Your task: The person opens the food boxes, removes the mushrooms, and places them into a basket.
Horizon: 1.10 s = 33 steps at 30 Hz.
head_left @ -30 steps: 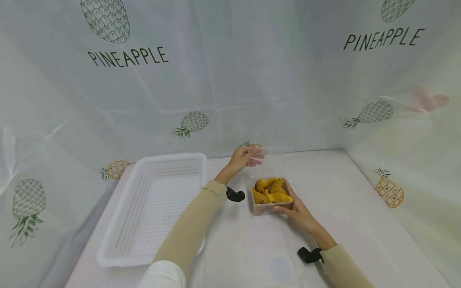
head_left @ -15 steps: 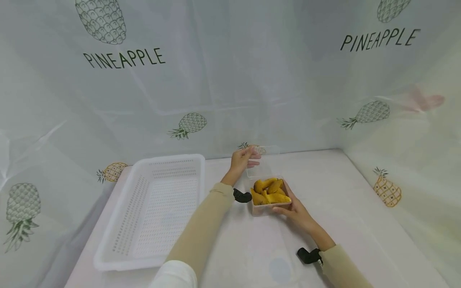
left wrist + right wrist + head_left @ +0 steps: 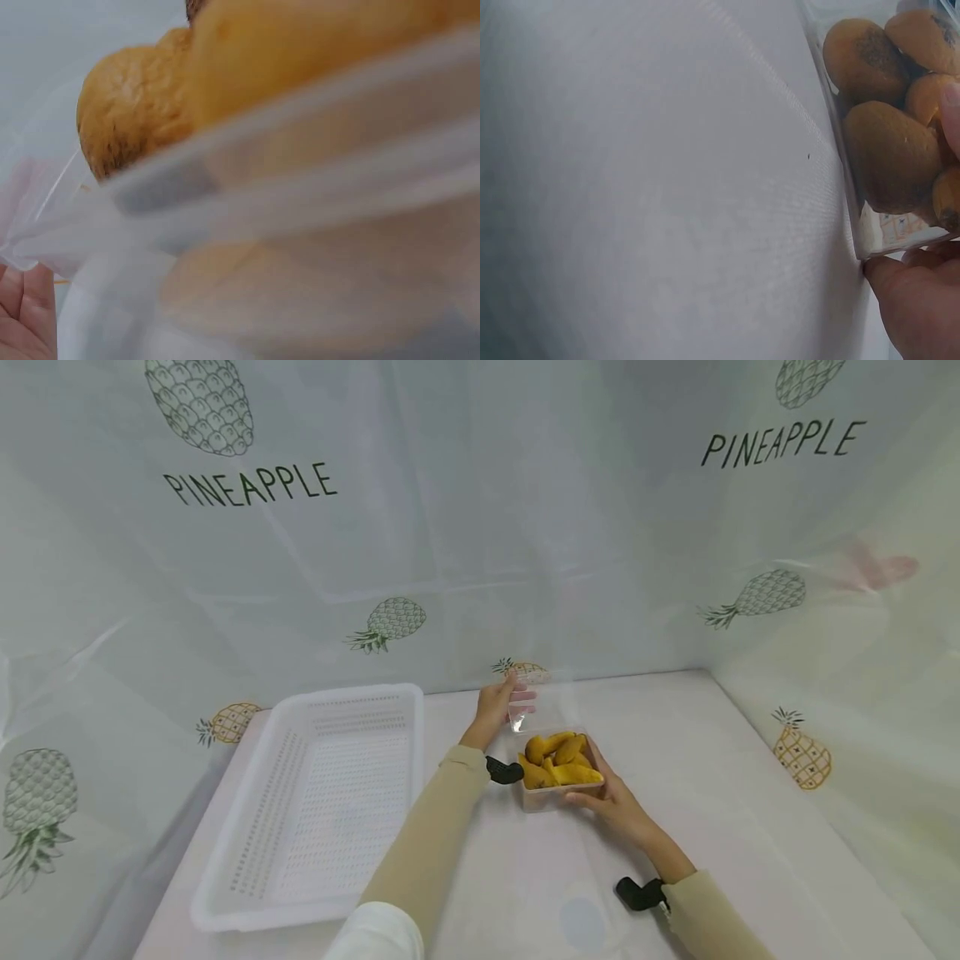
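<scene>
A right hand [image 3: 617, 808] grips the box [image 3: 542, 802] of fruit [image 3: 558, 766]; a left hand [image 3: 495, 707], fingers spread, meets the lid [image 3: 551, 710] behind it; 1 basket [image 3: 341, 793] stands left.

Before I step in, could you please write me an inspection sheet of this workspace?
Surface: table with a white covering; pale round spot near the front.
Job's things: clear box holding yellow-brown fruit-like pieces; its clear lid stands raised at the back.
Clutter: white perforated basket, apart, left of the box.
Hands: left hand, fingers behind the lid, contact unclear; right hand grips the box's right front corner.
Cables: nothing seen.
Surroundings: pineapple-printed sheeting behind and at both sides.
</scene>
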Tool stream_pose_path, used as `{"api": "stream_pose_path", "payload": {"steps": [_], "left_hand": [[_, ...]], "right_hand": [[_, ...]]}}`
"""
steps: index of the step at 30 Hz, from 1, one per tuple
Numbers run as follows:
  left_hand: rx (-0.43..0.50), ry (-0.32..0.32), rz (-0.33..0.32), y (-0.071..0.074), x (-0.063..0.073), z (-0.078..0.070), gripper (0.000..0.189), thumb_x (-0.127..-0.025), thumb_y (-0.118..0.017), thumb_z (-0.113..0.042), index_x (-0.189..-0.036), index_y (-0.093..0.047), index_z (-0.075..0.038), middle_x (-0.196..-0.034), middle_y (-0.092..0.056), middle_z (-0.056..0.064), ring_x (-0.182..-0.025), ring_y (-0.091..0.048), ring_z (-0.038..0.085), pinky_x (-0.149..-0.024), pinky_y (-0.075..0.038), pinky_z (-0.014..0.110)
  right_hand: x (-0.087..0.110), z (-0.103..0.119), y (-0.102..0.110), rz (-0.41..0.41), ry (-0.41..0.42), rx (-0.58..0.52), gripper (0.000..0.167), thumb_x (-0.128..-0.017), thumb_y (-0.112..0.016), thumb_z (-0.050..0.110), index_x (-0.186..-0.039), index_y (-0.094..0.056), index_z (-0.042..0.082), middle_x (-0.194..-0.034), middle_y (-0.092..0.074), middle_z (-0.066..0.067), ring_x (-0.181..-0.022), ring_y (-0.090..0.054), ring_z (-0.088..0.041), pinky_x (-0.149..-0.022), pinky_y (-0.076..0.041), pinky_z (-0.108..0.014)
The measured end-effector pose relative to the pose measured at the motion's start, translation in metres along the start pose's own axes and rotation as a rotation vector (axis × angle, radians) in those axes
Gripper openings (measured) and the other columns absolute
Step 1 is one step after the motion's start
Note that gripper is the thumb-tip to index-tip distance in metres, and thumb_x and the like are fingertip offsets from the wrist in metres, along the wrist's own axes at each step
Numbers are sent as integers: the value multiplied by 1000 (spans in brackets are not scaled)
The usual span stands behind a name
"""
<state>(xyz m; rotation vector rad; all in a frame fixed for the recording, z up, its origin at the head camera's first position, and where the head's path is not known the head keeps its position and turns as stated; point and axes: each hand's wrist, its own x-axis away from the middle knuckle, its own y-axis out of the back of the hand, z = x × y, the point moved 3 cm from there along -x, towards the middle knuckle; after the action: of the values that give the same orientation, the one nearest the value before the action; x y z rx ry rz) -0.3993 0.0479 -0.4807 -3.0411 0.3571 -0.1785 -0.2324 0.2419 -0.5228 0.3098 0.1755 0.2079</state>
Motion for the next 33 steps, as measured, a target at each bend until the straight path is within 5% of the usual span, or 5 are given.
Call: {"api": "stream_pose_path", "payload": {"steps": [6,13,22,29,33], "left_hand": [[149,120,-13,3,4,1,61,-103,-48,-48,-131,-60,5,-113,-71,17,-90,-74,28,-76,-59,28],[147,212,-5,5,8,7,52,-106,-46,-41,-131,-60,3,-113,-71,17,-91,-74,28,-63,-56,21],[125,281,73,10,8,12,56,-105,-46,-44,-136,-57,1,-114,-72,13,-95,-73,23,-84,-56,28],[182,313,68,10,6,9,52,-107,-45,-38,-137,-55,4,-116,-70,18,-95,-73,27,-94,-53,37],[178,309,81,11,5,6,53,-107,-45,-39,-140,-53,2,-117,-70,17,-95,-73,27,-93,-53,37]], "right_hand": [[-2,0,0,-3,10,7,98,-95,-71,15,-162,1,17,-165,-4,-16,-150,0,-38,-116,-6,-63],[-1,-2,0,1,-7,-17,98,-95,-71,14,-162,1,14,-165,-3,-16,-150,0,-37,-116,-7,-63],[-1,-1,-3,27,-2,-48,98,-96,-69,14,-161,4,16,-166,-4,-11,-151,-2,-32,-117,-10,-50],[-2,-2,-2,39,15,-68,97,-97,-68,12,-161,5,16,-167,-1,-8,-151,-1,-31,-109,-19,-9],[-1,-3,-2,43,9,-71,98,-97,-68,11,-161,5,15,-167,0,-8,-151,-1,-31,-110,-18,-11]]}}
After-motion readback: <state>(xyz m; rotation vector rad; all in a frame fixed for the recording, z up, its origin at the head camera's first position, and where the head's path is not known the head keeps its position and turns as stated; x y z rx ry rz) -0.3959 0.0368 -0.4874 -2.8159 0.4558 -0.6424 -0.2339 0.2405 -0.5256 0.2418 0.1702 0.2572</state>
